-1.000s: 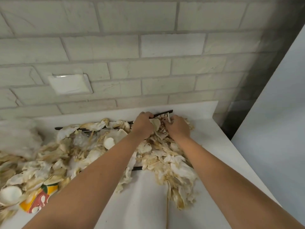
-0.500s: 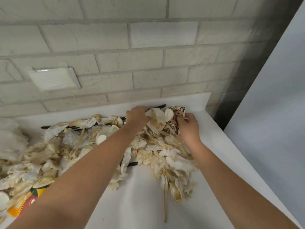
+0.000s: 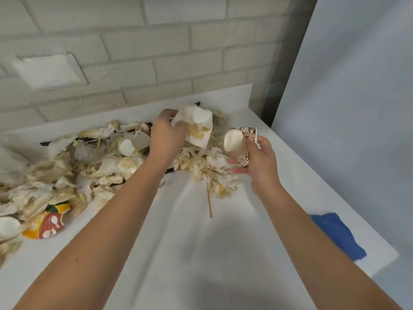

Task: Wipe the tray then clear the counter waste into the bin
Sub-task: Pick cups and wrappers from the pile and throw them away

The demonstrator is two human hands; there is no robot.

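A heap of stained napkins and paper waste (image 3: 93, 166) covers the black tray (image 3: 58, 142) at the back of the white counter (image 3: 201, 253); only the tray's dark rim shows. My left hand (image 3: 166, 136) grips a stained white napkin (image 3: 197, 126), lifted above the heap. My right hand (image 3: 257, 159) holds a crushed brown-patterned paper cup (image 3: 242, 142) to the right of the heap, its pale inside facing me. No bin is in view.
A crumpled orange and red paper cup (image 3: 48, 222) lies at the left front of the heap. A wooden skewer (image 3: 209, 203) pokes toward me. A blue cloth (image 3: 337, 233) lies near the counter's right edge. A brick wall stands behind.
Both hands have come apart out of the heap: the left lifted the stained napkin, the right drew the patterned cup out to the right. The view tilted down, revealing the blue cloth.
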